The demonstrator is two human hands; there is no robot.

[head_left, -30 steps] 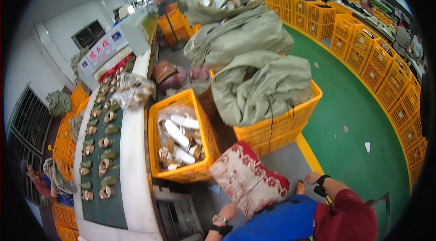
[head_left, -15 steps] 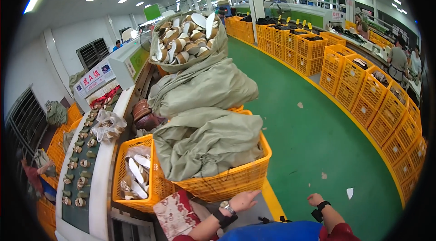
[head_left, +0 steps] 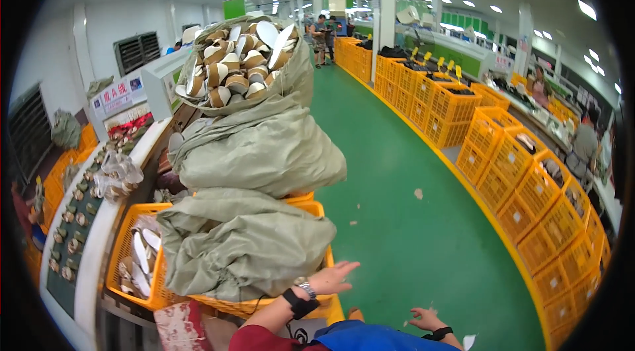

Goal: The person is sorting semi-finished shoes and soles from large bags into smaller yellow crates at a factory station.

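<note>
My left hand (head_left: 333, 279), fingers stretched out, hangs empty beside the near right corner of a yellow plastic crate (head_left: 325, 258); whether it touches the rim I cannot tell. A grey-green cloth sack (head_left: 248, 242) lies slumped over that crate. Lower right, my right hand (head_left: 426, 319) floats above the green floor with its fingers apart and nothing in them. Behind the near sack lies another bulging grey-green sack (head_left: 258, 153). Farther back, an upright open sack (head_left: 297, 80) is heaped with brown-and-white shoe pieces (head_left: 238, 60).
On the left, a smaller yellow crate (head_left: 119, 278) holds white-soled shoe pieces beside a conveyor (head_left: 66, 245) carrying shoes. A stained red-and-white box (head_left: 180, 326) sits near my left arm. Stacked yellow crates (head_left: 509, 172) line the right of the green aisle (head_left: 397, 232). Two people (head_left: 324, 37) stand far ahead.
My view has turned, so the sacks and crates sit farther left. My left hand is higher in view and closer to the crate's right edge. The right hand is lower, its fingers more spread.
</note>
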